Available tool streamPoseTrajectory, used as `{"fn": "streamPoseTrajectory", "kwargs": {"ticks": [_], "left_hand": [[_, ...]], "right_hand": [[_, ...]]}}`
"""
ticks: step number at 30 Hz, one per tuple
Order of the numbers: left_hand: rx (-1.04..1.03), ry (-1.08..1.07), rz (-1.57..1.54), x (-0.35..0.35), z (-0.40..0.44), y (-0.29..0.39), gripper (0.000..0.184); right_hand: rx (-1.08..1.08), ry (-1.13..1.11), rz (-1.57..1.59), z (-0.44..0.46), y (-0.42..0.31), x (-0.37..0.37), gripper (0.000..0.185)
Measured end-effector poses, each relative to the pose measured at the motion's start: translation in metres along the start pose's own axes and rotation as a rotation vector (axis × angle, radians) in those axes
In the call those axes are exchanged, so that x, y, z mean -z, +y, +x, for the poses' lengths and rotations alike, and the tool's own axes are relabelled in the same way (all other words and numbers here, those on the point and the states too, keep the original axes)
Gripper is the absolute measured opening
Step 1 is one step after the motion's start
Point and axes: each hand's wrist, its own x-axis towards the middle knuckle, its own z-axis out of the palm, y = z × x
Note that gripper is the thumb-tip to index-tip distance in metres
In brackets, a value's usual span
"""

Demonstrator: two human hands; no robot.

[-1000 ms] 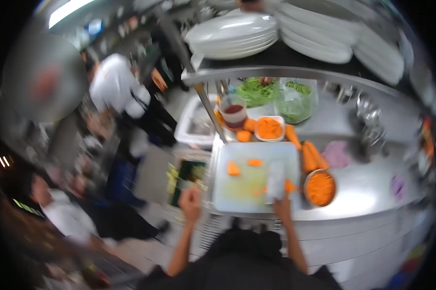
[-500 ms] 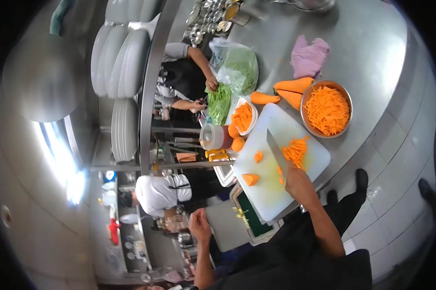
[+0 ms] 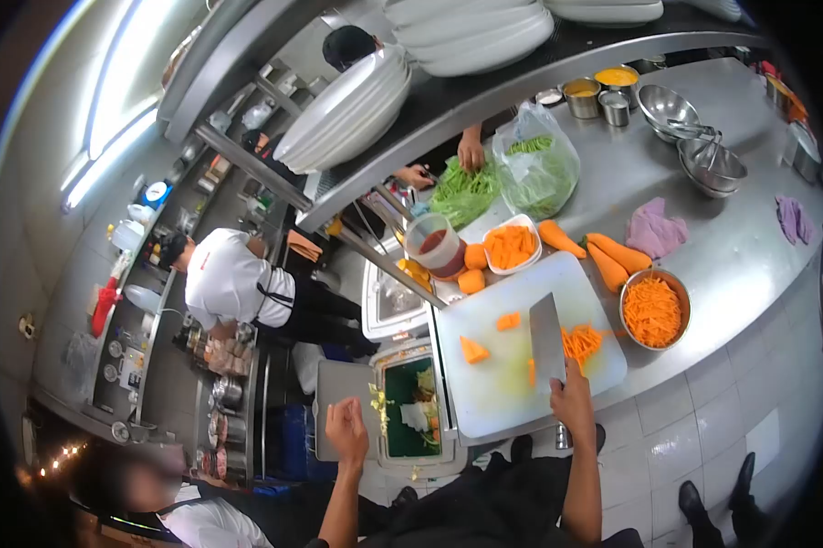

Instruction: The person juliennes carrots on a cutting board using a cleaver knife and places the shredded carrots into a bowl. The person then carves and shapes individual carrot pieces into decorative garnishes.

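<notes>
Across the centre and upper right of the frame, my metal table carries a white cutting board, a bowl of shredded carrot, whole carrots, a pink cloth, a bag of greens and metal bowls.

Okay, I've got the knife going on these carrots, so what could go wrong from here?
The knife in the right hand could nick the left hand, which is off the board, if it reaches in carelessly. The wedge of carrot near the board's left edge might get knocked towards the open bin.
</notes>
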Motion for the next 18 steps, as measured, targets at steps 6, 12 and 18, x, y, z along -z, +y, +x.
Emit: {"fn": "streamPoseTrajectory", "kwargs": {"ticks": [6,12,18], "left_hand": [[-0.101,-0.073,0.061,-0.008,0.008,-0.003,0.012],[-0.314,-0.174,0.168,-0.006,0.035,0.051,0.014],[-0.334,-0.141,0.171,-0.015,0.042,0.056,0.012]], "right_hand": [[-0.09,0.028,0.1,-0.021,0.002,-0.007,0.045],[-0.067,0.051,0.37,-0.046,0.028,-0.01,0.041],[-0.092,0.023,0.43,-0.047,0.024,0.005,0.041]]}}
